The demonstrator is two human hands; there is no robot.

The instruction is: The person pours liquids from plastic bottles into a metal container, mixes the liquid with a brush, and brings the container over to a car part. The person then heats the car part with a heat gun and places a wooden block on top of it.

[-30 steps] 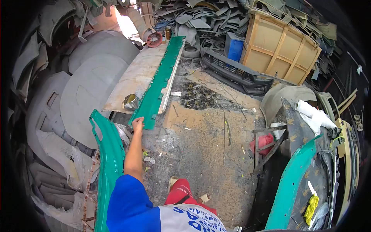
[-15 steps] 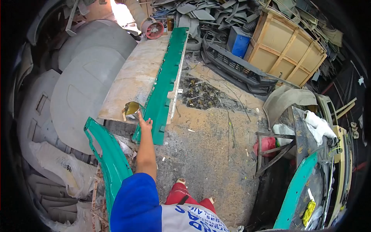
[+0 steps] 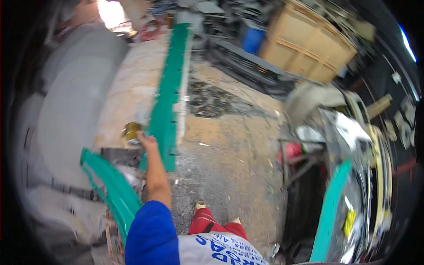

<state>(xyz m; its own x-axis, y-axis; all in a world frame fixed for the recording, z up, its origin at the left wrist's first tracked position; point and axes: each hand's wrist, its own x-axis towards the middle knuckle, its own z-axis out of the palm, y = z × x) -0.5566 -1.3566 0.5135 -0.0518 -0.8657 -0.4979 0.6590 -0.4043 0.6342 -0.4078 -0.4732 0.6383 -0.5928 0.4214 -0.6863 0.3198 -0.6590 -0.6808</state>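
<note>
My left hand [image 3: 148, 141] reaches forward on a bare arm that comes out of a blue sleeve. Its fingers are closed on the side of a small metal can [image 3: 132, 134], whose upper part looks olive-yellow; blur hides finer detail. The can is above the near end of a long, pale, dusty panel [image 3: 126, 95]. Just right of the hand runs a long green strip-shaped panel [image 3: 168, 101]. Below and left of it a curved green panel [image 3: 117, 194] stands close to my forearm. My right hand is out of view.
Large grey panels [image 3: 75, 101] are stacked on the left. A black bumper [image 3: 247, 66], a blue box [image 3: 252, 39] and a wood-framed board [image 3: 309, 42] stand at the back. At right, another green piece [image 3: 331, 212] lies by a metal stand [image 3: 304, 165] near white cloth [image 3: 349, 128].
The view has turned and blurred, with most of the scene shifted left. My left hand still holds the can, which now appears more tilted.
</note>
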